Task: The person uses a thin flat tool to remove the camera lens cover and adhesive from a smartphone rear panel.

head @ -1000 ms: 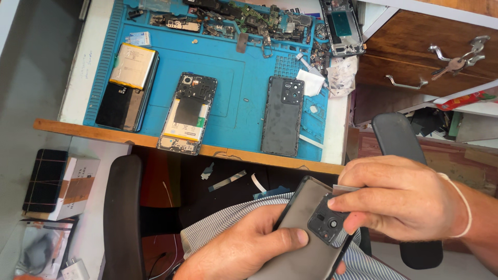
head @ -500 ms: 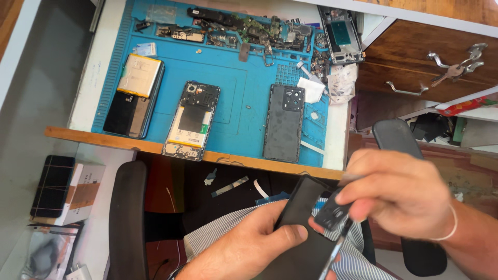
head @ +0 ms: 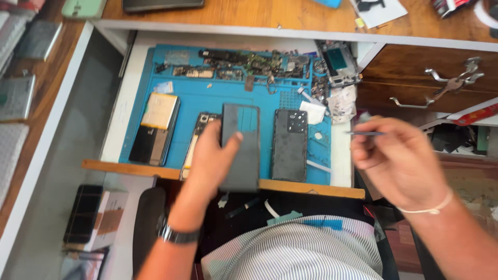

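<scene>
The blue mat (head: 207,101) in the pull-out tray offers little free surface. Its far edge is blocked along most of its length by a row of loose boards and small parts (head: 244,65), ending at the far right corner in a bare phone frame (head: 340,63). The left edge carries a phone with battery exposed (head: 155,127). Near the right edge lies a dark back cover (head: 290,145), with white scraps (head: 340,103) just beyond it.

The left hand (head: 210,161) holds a dark panel (head: 240,148) over the mat's near centre, covering an opened phone (head: 196,136). Open strips remain:
- between the parts row and the phones, across the mat's middle;
- between panel and back cover, narrow.

The right hand (head: 397,158), holding a thin tool (head: 365,133), hangs off the tray's right edge, before the wooden drawer (head: 415,78).
</scene>
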